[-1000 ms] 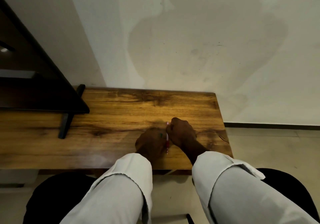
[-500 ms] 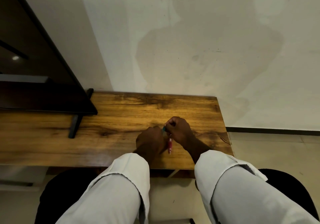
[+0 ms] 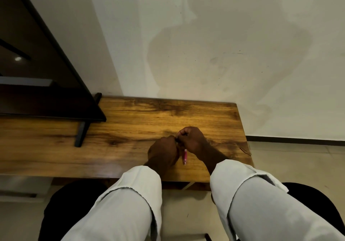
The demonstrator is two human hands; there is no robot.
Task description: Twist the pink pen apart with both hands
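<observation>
Both hands meet at frame centre over desk — right hand curled round pink pen, tip pointing down-frame; left hand curled against its upper end. No legible writing. Half-second earlier: hands slightly apart, teal end visible — now hidden.

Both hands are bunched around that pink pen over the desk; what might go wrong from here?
The pink pen is gripped only at its top by the right hand, tip hanging free, so it may slip onto the wooden desk. The left hand hides the joint, so a small part could drop unseen.
</observation>
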